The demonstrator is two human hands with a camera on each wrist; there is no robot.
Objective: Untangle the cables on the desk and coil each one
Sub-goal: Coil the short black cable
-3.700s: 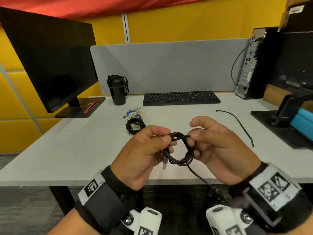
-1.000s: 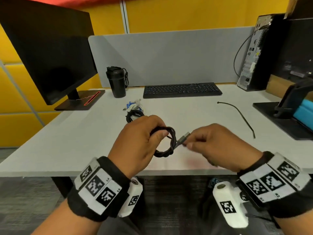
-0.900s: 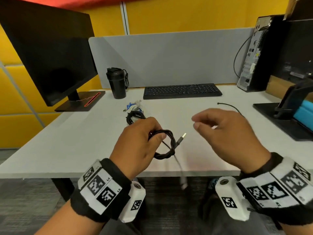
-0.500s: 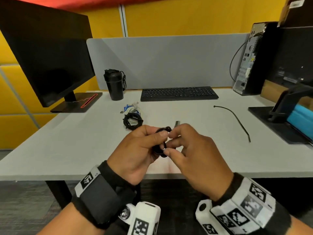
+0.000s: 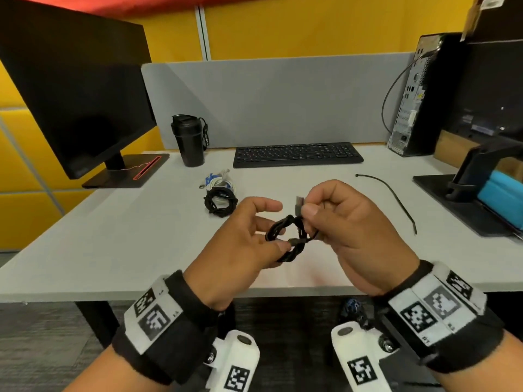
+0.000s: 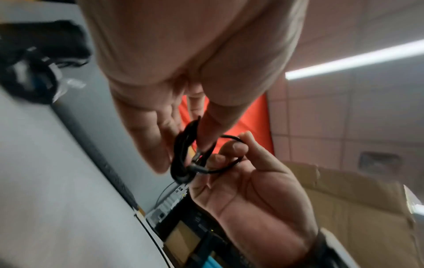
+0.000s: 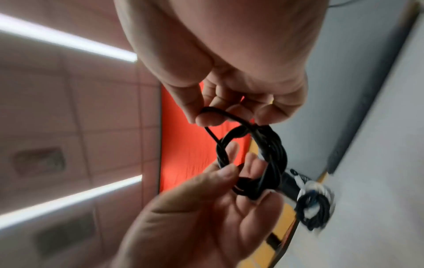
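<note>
Desk point(image 5: 119, 244) of pale grey laminate carries, toward its back edge, a flat black keyboard point(image 5: 297, 154), a black lidded tumbler point(image 5: 189, 141) and a large dark monitor point(image 5: 70, 89) on a black base at the left; a black computer tower point(image 5: 410, 97) stands at the far right, and a thin loose black cable point(image 5: 393, 198) lies curved on the surface to the right of the hands; a finished black coiled cable point(image 5: 220, 201) rests just in front of a white and blue bundle of cable point(image 5: 219, 181), both left of centre and well clear of the hands.

Above the near desk edge, the left hand point(image 5: 240, 250) pinches a small coil of braided black cable point(image 5: 288, 239) between thumb and fingers, its index finger extended and free; the right hand point(image 5: 348, 230) has its fingers curled, thumb and forefinger gripping the cable's metal plug point(image 5: 298, 205), with a loop of the lead running around the coil, as the right wrist view point(image 7: 254, 156) shows; both wrist views are blurred, and the right palm hides how the remaining fingers lie.
</note>
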